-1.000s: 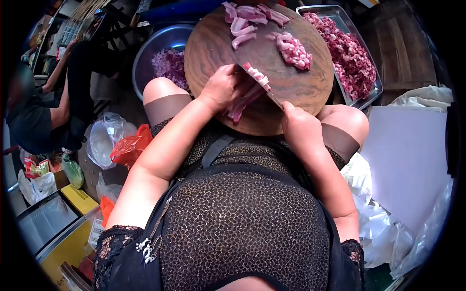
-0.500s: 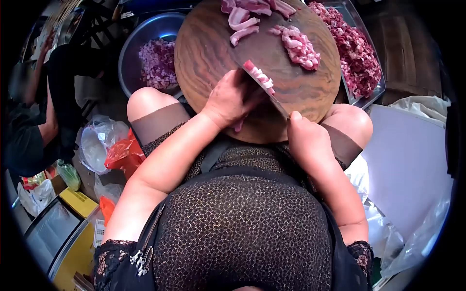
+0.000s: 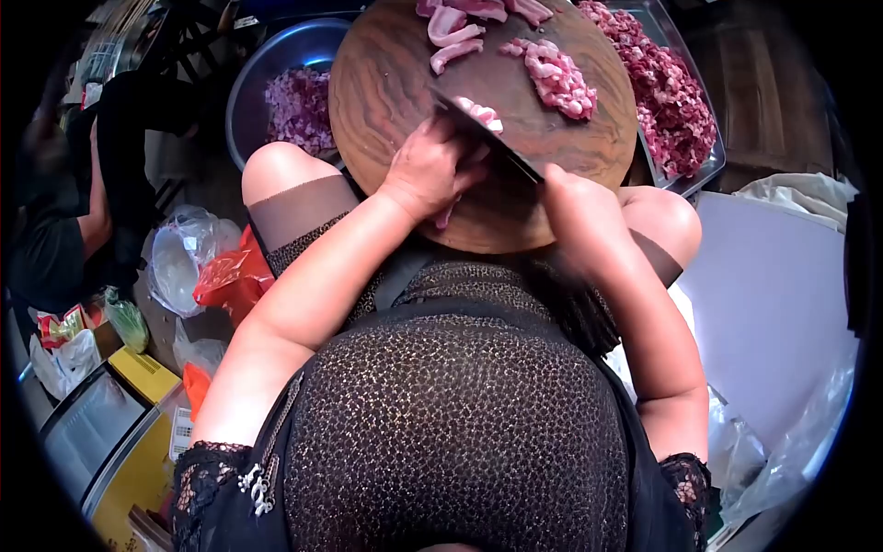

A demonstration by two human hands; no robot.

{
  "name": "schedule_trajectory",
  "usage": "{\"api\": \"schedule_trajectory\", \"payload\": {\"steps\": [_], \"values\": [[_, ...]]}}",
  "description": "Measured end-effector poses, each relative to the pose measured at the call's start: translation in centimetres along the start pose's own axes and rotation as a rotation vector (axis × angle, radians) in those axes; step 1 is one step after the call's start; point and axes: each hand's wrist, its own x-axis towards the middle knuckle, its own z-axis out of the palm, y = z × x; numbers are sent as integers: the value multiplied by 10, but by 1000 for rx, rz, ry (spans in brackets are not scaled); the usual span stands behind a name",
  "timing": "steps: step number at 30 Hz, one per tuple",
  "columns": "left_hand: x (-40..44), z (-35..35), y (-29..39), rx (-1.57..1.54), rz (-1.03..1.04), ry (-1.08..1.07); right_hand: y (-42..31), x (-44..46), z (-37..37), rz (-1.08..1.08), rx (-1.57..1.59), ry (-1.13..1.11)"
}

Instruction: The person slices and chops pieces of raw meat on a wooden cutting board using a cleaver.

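My right hand (image 3: 581, 213) is closed round the handle of a cleaver (image 3: 497, 147), its dark blade slanting up to the left across the round wooden chopping block (image 3: 386, 92). My left hand (image 3: 425, 170), fingers bent, presses on a strip of meat just left of the blade. Most of that strip is hidden, but a pink end of the meat strip (image 3: 443, 218) shows below my palm. Just beyond the blade lie cut pieces of meat (image 3: 480, 114). Farther back are a pile of diced meat (image 3: 559, 81) and several uncut meat strips (image 3: 451, 32).
A metal bowl (image 3: 241, 120) of chopped meat stands left of the block, and a tray (image 3: 720, 158) heaped with chopped meat stands right. A red plastic bag (image 3: 235, 276) lies by my left knee. Another person (image 3: 55, 212) is at the far left. A pale board (image 3: 763, 285) lies at right.
The cleaver has lifted and tilted, its face now dark, and my right hand has risen slightly with it. Cut pieces now lie beyond the blade. My left hand stays on the strip.
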Motion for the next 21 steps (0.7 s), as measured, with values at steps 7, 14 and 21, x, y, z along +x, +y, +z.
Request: {"api": "schedule_trajectory", "payload": {"steps": [7,14,21], "values": [[-5,-21,-1,-49,-189,108,-10,-39,1,118,138,250],[-13,-13,-11,-90,33,54,-27,-39,7,51,54,96],[1,-20,-1,-7,184,87,-48,-13,-9,91,-46,-124]]}}
